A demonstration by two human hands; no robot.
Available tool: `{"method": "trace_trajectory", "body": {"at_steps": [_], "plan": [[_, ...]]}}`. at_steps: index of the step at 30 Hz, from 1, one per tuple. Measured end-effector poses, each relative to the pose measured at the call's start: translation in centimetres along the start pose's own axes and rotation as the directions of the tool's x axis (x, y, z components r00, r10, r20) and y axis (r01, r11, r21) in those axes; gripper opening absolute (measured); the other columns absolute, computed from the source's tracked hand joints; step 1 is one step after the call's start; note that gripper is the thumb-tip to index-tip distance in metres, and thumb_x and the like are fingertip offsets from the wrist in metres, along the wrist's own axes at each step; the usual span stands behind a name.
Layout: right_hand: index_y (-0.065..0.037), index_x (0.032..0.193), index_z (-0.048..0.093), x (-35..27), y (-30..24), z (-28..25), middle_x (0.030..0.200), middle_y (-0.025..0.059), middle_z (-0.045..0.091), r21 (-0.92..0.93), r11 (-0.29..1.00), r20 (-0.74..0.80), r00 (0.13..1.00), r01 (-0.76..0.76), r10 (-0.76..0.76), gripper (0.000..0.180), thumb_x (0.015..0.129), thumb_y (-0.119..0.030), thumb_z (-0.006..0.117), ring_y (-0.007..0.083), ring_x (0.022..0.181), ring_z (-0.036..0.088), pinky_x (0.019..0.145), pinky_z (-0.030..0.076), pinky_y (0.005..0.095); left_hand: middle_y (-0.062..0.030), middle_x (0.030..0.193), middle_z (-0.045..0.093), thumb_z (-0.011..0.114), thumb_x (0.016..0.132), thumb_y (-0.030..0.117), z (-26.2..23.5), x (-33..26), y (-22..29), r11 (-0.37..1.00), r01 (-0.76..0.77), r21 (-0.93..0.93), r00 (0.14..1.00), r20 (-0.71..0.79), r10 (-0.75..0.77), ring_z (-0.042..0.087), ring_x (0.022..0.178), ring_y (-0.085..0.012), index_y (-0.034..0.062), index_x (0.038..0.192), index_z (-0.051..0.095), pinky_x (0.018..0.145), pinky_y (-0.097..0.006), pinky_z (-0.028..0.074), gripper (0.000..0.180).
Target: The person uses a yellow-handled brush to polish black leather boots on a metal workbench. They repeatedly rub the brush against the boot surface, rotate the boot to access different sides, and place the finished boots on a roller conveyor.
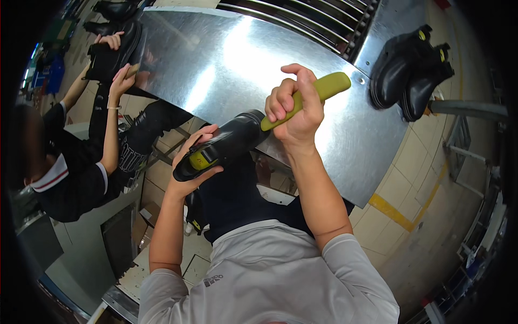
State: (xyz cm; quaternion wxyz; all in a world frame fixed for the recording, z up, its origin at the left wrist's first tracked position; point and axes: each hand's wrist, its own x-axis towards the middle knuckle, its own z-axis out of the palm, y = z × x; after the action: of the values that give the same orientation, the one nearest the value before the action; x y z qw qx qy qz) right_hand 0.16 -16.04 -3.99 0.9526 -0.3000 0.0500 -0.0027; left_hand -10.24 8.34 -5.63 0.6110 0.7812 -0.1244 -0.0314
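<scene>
My left hand is closed around the ankle part of a black boot, thumb along one side and fingers along the other. The boot's toe points up and right, over the near edge of the metal table. A yellow-green patch shows inside its opening. In my right hand is a long olive-green bar with rounded ends, gripped by curled fingers. Its lower end is at the boot's toe; whether it touches the leather I cannot tell. What the bar is made of does not show clearly.
The shiny metal table spans the front, with a roller conveyor behind it. Two black boots stand at the right corner. On the left, a co-worker holds another black boot. A metal rail juts in at right.
</scene>
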Motion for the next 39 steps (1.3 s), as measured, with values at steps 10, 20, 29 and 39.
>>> {"method": "trace_trajectory", "body": {"at_steps": [10,20,29,39], "plan": [[-0.005,0.097,0.052,-2.4,2.8,1.6,0.063,0.0007,0.042,-0.212,0.941,0.088,0.964,0.264,-0.250,0.015,0.101,-0.018,0.060,0.0101,0.049,0.040,0.045,0.037,0.0260,-0.0163,0.144,0.058,0.088,0.072,-0.002,-0.3,0.1,-0.1,0.996,-0.091,-0.025,0.996,0.002,0.091,0.057,0.133,-0.0317,0.0023,0.137,0.058,0.111,-0.041,0.047,0.072],[-0.010,0.092,0.057,0.0,-0.6,-0.5,0.057,-0.0008,0.038,0.066,0.998,0.122,0.993,-0.014,0.006,0.030,0.106,-0.035,0.051,0.0118,0.045,0.037,0.043,0.036,0.0287,-0.0196,0.145,0.058,0.079,0.084,0.011,1.0,-1.9,-0.5,0.953,-0.250,0.172,0.966,-0.021,0.257,0.054,0.136,-0.0383,0.0036,0.133,0.060,0.116,-0.048,0.038,0.053],[-0.008,0.092,0.058,0.2,0.9,0.2,0.057,0.0002,0.039,0.021,0.992,0.194,0.974,-0.125,0.118,0.029,0.107,-0.033,0.051,0.0125,0.044,0.038,0.043,0.035,0.0281,-0.0190,0.143,0.059,0.076,0.087,0.018,1.3,-3.0,-0.4,0.915,-0.297,0.274,0.952,0.008,0.307,0.054,0.136,-0.0377,0.0082,0.131,0.061,0.117,-0.054,0.032,0.048],[-0.006,0.091,0.056,1.0,0.9,2.9,0.061,-0.0015,0.042,-0.302,0.923,0.217,0.926,-0.238,0.309,0.022,0.097,-0.023,0.068,0.0077,0.048,0.039,0.043,0.030,0.0244,-0.0167,0.142,0.059,0.087,0.074,0.000,-0.9,0.1,0.0,0.997,0.031,-0.064,0.998,0.061,-0.028,0.057,0.132,-0.0310,0.0045,0.133,0.058,0.111,-0.042,0.044,0.066]]}}
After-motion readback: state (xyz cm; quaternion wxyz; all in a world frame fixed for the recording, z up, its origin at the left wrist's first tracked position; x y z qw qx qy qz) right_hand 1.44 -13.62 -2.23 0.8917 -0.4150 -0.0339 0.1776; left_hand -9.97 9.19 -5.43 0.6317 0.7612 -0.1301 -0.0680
